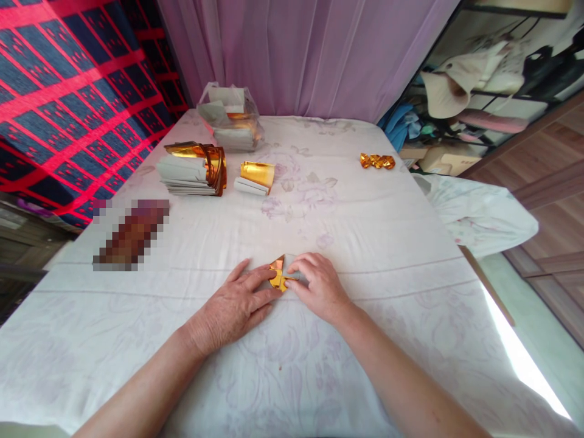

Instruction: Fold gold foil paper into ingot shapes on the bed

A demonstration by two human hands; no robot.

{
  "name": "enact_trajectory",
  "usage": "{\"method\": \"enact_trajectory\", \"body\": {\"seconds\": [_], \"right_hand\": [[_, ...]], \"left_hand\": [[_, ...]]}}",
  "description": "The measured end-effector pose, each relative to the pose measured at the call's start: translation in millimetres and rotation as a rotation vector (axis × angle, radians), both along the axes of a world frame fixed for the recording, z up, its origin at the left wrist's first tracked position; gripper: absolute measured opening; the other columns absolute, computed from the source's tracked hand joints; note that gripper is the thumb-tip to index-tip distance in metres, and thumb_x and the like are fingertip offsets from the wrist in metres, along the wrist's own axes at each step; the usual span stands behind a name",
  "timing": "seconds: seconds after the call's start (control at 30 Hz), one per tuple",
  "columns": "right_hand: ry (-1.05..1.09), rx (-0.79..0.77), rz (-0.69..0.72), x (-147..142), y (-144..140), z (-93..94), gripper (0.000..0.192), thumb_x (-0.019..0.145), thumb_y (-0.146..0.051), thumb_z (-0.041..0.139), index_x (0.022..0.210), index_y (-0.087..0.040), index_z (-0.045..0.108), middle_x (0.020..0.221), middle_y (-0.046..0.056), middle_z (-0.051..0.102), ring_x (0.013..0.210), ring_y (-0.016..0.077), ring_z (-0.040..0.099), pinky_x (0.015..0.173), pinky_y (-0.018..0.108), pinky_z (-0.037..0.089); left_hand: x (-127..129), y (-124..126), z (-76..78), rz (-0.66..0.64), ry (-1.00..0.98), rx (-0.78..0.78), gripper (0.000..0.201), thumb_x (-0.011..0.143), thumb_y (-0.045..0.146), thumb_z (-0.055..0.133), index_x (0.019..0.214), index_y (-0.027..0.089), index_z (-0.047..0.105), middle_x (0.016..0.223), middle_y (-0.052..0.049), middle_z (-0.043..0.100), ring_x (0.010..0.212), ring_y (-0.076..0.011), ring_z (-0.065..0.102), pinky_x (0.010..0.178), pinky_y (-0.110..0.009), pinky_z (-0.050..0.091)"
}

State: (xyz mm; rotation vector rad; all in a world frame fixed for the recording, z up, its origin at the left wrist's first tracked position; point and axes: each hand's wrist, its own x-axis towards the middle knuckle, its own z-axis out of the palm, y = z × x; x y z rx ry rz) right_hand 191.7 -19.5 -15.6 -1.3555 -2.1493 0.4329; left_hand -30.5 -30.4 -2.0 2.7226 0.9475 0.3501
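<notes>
My left hand (237, 304) lies flat on the white floral cloth (365, 243) of the desk, fingers spread, tips pressing the near-left edge of a small gold foil paper (278, 275). My right hand (319, 286) curls over its right side, fingertips pressed down on the grey backing. The folded piece sits between both hands, a shiny pointed corner aimed toward me; its long axis I cannot tell. Farther left, a stack of grey sheets (187, 173) wrapped in gold foil, a smaller bundle (255, 177), a plastic bag (230, 118); far right, crumpled gold pieces (376, 160).
</notes>
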Motion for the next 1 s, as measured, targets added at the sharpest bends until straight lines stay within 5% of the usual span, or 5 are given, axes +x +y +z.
{"method": "enact_trajectory", "body": {"seconds": [0.33,0.63,1.0], "right_hand": [[0.114,-0.062,0.141,15,9,3.4,0.016,0.085,-0.006,0.055,0.082,-0.021,0.062,0.089,0.002,0.065,0.084,0.0163,0.058,0.079,0.031,0.045],[-0.042,0.031,-0.014,-4,-1,3.4,0.014,0.073,-0.022,0.073,0.081,-0.022,0.062,0.088,0.004,0.063,0.086,0.0216,0.057,0.08,0.037,0.043],[0.09,-0.08,0.147,16,9,2.1,0.021,0.078,-0.003,0.056,0.086,-0.021,0.061,0.092,0.002,0.065,0.089,0.0176,0.059,0.082,0.034,0.046]], "left_hand": [[0,-1,-1.2,-0.003,0.015,0.051,0.023,0.096,0.028,0.046,0.115,0.029,0.058,0.135,-0.007,0.053,0.134,-0.019,0.043,0.116,-0.051,0.021],[3,-4,-2.4,0.029,0.045,0.098,0.028,0.094,0.026,0.048,0.121,0.029,0.056,0.133,-0.008,0.052,0.129,-0.0235,0.048,0.115,-0.055,0.022],[3,-3,-0.7,0.012,0.076,0.114,0.021,0.095,0.026,0.046,0.114,0.027,0.057,0.136,-0.008,0.05,0.13,-0.0215,0.047,0.115,-0.054,0.021]]}}
